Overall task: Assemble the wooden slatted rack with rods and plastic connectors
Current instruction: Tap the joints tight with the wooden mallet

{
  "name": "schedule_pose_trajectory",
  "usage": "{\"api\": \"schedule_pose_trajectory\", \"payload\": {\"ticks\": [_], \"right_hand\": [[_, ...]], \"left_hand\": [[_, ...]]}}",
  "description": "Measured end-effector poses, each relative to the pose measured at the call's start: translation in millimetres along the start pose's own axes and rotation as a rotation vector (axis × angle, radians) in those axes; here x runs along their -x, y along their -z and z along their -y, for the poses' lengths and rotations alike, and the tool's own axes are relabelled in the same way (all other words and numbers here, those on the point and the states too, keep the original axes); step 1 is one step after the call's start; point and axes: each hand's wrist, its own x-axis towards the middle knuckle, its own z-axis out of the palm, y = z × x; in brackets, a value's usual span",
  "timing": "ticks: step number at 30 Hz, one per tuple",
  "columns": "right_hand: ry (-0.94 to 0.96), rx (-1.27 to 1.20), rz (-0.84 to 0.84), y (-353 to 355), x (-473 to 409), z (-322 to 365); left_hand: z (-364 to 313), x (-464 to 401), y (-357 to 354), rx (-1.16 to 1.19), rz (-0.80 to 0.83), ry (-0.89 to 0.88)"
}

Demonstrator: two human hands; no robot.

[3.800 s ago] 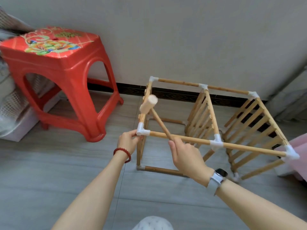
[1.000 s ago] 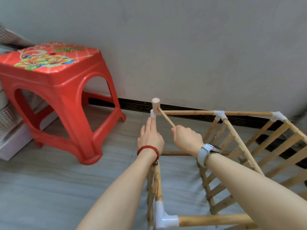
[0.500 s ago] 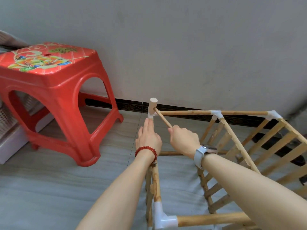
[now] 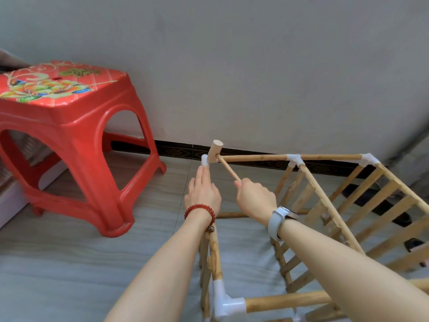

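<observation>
Wooden slatted rack (image 4: 348, 205): round, pale-brown rods joined at the corners by glossy white plastic connectors, with flat slat panels forming its partitions. It stands on a grey, wood-grain floor (image 4: 69, 275) beside a plain grey wall (image 4: 255, 66) edged with a dark patterned skirting. The left hand (image 4: 203, 194) lies flat, fingers straight and together, along the rack's left top rail; its fingertips touch the far corner connector (image 4: 204, 160). A red bead bracelet (image 4: 200, 211) circles that wrist. The right hand (image 4: 254, 197), just to the right of the left and apart from it, is curled round the thin handle of a small wooden mallet (image 4: 214, 152); a white-strapped watch (image 4: 277, 220) sits on that wrist. The cylindrical mallet head stands just beyond the left fingertips, against the far corner connector, though whether it actually touches the plastic is hard to judge from this angle. The far top rod (image 4: 253, 157) runs rightward from that corner to two further connectors. A near corner connector (image 4: 224, 300) shows below the left forearm, joining a rod that passes under the right forearm. Left of both hands, a glossy red moulded plastic stool (image 4: 69, 135) with a floral printed seat stands on the floor
</observation>
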Motion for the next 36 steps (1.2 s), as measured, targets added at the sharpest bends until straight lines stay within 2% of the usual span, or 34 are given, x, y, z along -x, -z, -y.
{"api": "schedule_pose_trajectory", "payload": {"ticks": [4,9,11,13,17,18,20,23,26,31,36], "right_hand": [[-0.087,-0.291,-0.088,-2,20,-14],[-0.132,-0.526,-0.052,-16,54,-36],[-0.140,-0.621,0.025,-26,74,-37],[-0.143,-0.659,0.133,-36,93,-29],[-0.135,-0.703,0.289,-41,117,6],[-0.143,-0.728,0.302,-41,119,12],[-0.165,-0.714,0.276,-41,124,19],[-0.133,-0.547,0.115,-45,134,24],[-0.073,-0.496,-0.015,-30,134,31],[0.024,-0.604,-0.125,57,120,47],[-0.031,-0.877,-0.198,171,104,41]], "left_hand": [[-2,1,3,0.015,0.029,-0.001],[5,9,18,0.079,0.269,-0.042],[11,26,23,0.261,0.313,-0.017],[20,55,21,0.469,0.257,-0.011],[36,104,14,0.861,0.337,0.285],[39,112,14,0.924,0.351,0.312],[44,119,15,0.908,0.368,0.278],[41,124,22,0.803,0.382,0.196],[26,114,35,0.720,0.306,0.080],[-36,79,81,0.664,0.166,-0.096],[-132,39,130,0.574,0.098,-0.267]]}}
